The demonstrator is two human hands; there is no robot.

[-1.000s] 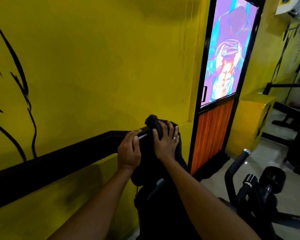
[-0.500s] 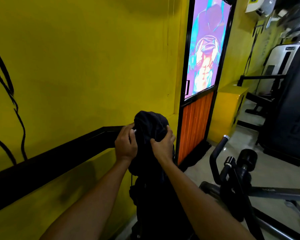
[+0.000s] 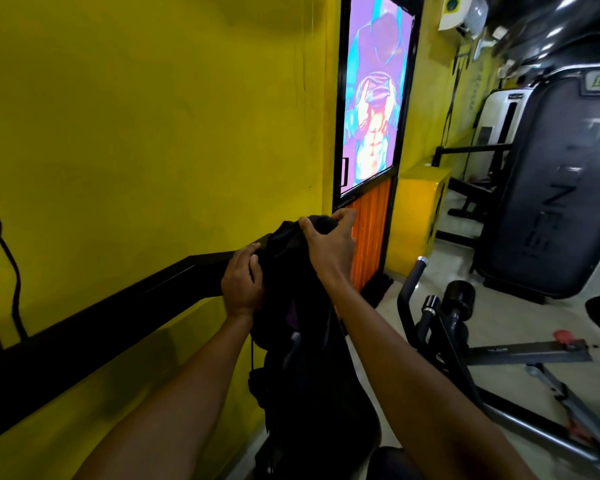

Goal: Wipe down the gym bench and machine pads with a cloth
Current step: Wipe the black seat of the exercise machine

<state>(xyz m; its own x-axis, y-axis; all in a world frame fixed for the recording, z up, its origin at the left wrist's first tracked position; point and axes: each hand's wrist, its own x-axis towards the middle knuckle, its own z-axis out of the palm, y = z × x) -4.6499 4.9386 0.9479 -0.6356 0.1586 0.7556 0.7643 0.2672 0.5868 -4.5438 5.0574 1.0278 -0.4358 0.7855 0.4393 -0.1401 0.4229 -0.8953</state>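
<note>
Cloth of soft black fabric [image 3: 284, 258] drapes over the upright black padded machine rest [image 3: 312, 393] below both grips. Left hand [image 3: 241, 284] clutches its side fold; right hand [image 3: 329, 249] pinches the bunch above. Looks light, limp: gather folds.

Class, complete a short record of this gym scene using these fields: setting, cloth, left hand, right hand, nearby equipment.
setting: gym, beside a yellow wall and a door
dark cloth: draped over the top of a black upright pad
left hand: grips the dark cloth on its left side
right hand: grips the dark cloth near its top
nearby equipment: roller pad on a black machine frame, to the right
</note>
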